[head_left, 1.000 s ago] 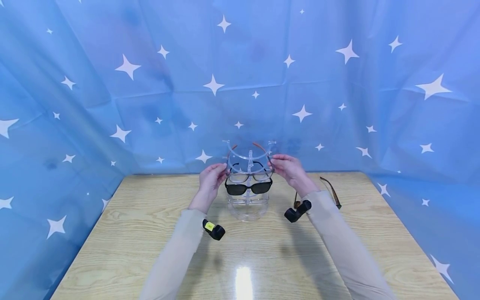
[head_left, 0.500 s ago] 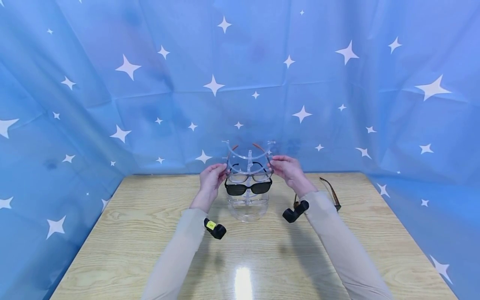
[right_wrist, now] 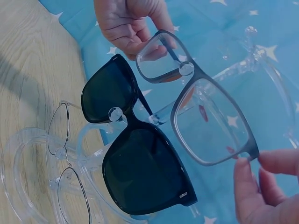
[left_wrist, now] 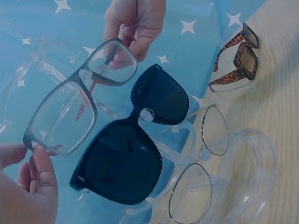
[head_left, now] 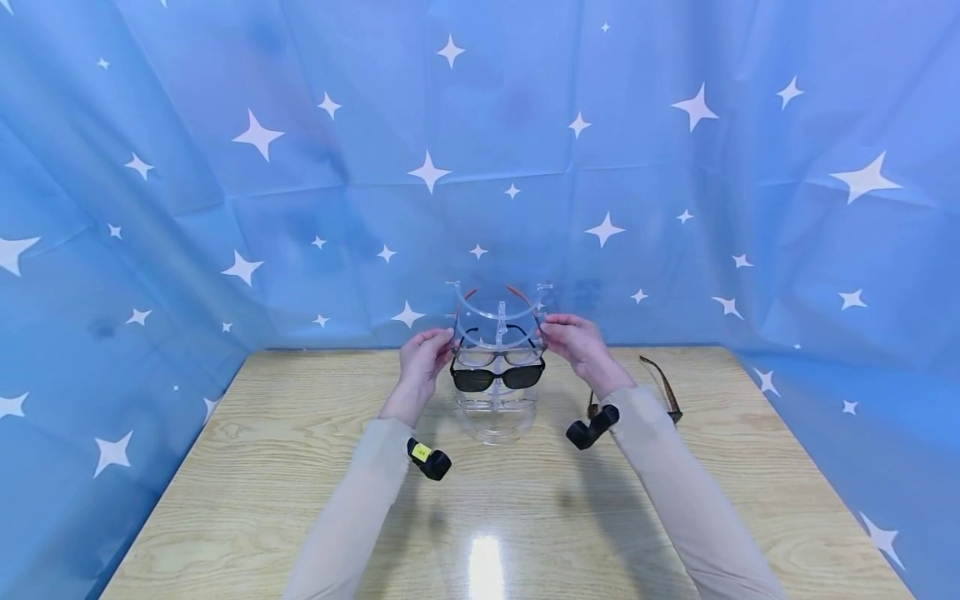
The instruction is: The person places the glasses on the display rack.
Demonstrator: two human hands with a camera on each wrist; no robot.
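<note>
Both hands hold a pair of grey-framed glasses with clear lenses (left_wrist: 65, 119) at the upper part of a clear acrylic eyewear stand (head_left: 501, 317). My left hand (head_left: 422, 362) pinches one end between thumb and fingers. At the opposite end, my right hand (head_left: 577, 337) pinches the frame near the hinge. The temples have reddish tips and point back past the stand's upright. Its bridge lies at a round clear knob of the stand. Just below, black sunglasses (right_wrist: 145, 168) hang on the stand. Thin wire-rimmed glasses (left_wrist: 215, 130) sit on a lower level.
Tortoiseshell sunglasses (left_wrist: 245, 60) lie on the wooden table (head_left: 300, 467) to the right, partly behind my right forearm in the head view. A blue star-patterned cloth (head_left: 480, 125) hangs behind and beside the table. The stand's rounded base (head_left: 495, 435) rests near the back edge.
</note>
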